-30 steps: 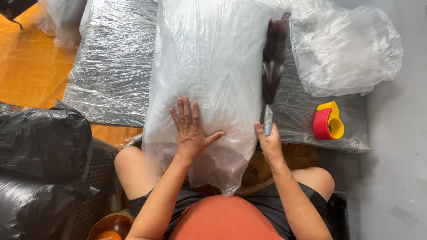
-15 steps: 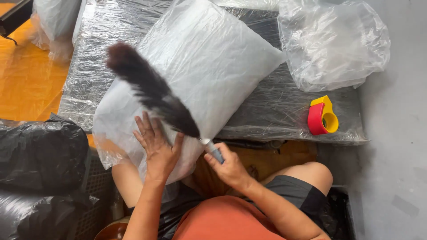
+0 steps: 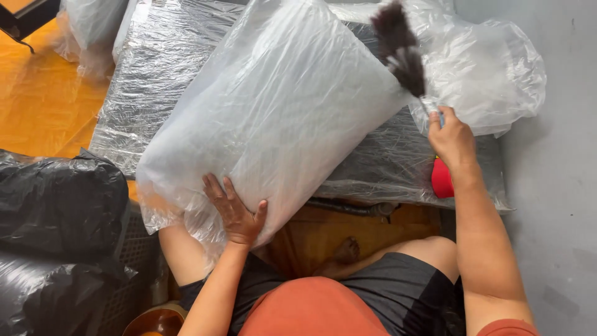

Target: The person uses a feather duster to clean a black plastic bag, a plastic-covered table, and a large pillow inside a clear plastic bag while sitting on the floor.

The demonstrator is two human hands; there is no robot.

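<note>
My left hand (image 3: 235, 211) lies open on the bagged pillow (image 3: 280, 118), steadying its near end; my right hand (image 3: 453, 138) grips the feather duster (image 3: 401, 53) above it.

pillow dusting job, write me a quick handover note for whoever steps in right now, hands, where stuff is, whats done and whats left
Left hand: flat on the near lower end of the bagged white pillow, steadying it.
Right hand: shut on the handle of the dark feather duster, whose feathers sit at the pillow's upper right edge.
The pillow lies tilted, partly on the plastic-covered low table and partly over the lap. A red tape dispenser sits on the table behind the right wrist, and a crumpled clear bag lies at far right.
Done: pillow is inside its bag.
Left: judging by the loose, open-looking plastic at the near end, probably closing it.
</note>
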